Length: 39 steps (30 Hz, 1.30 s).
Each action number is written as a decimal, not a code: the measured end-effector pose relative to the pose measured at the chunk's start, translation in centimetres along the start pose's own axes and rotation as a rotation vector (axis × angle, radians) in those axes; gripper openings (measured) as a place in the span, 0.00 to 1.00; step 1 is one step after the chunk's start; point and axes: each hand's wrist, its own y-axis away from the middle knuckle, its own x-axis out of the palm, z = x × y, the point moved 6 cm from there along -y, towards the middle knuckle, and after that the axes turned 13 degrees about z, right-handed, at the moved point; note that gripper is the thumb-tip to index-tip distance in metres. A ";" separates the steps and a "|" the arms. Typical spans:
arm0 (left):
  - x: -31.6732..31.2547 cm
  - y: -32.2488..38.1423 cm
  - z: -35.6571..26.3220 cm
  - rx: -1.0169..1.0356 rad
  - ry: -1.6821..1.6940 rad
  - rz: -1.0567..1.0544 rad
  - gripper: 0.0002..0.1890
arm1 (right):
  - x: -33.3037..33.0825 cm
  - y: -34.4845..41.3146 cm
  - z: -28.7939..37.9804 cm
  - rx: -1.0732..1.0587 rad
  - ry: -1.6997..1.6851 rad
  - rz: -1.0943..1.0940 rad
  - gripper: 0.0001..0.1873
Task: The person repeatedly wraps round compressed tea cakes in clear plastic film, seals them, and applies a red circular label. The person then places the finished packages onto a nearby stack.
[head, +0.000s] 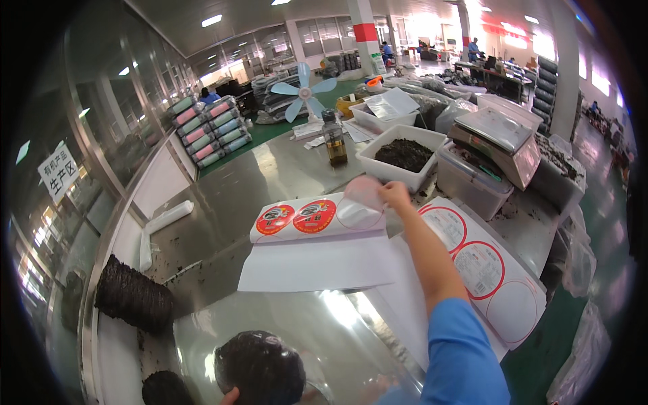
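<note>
My right hand point(396, 196) pinches the edge of a round, translucent label point(363, 192), which is blurred. It lifts up over the right end of a white sheet of round red stickers point(291, 216), where a bare circle outline shows. At the bottom edge, only the thumb of my left hand point(231, 396) is visible, pressed to a round dark pack point(260, 367) in shiny clear film. That pack is over the steel tabletop point(217, 324). A second label sheet point(478, 271) with red-ringed, printed circles lies under and beside my right forearm.
Left stands a stack of dark dried discs point(134, 293), like seaweed. Beyond the labels are a bottle of amber liquid point(335, 144), a white tub of dark flakes point(405, 152), a fan point(304, 93) and a scale point(493, 129) on a plastic box point(473, 177). Co-workers are far off.
</note>
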 end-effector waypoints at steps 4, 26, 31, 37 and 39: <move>3.1 -0.1 0.1 0.046 0.033 0.218 0.30 | -11.2 2.5 1.4 -0.082 -0.403 -0.357 0.14; 3.9 7.4 0.9 0.243 0.156 0.513 0.39 | 18.7 57.8 21.0 -0.898 0.576 0.683 0.47; 1.6 8.6 2.2 0.273 0.107 0.468 0.32 | 18.1 58.2 23.6 -0.791 0.635 0.716 0.48; 1.1 11.6 1.0 0.427 -0.295 0.510 0.38 | 23.0 64.1 23.2 -1.300 0.509 0.858 0.45; -0.4 10.9 1.0 0.234 0.082 0.419 0.39 | 22.6 62.1 22.7 -1.232 0.531 0.733 0.44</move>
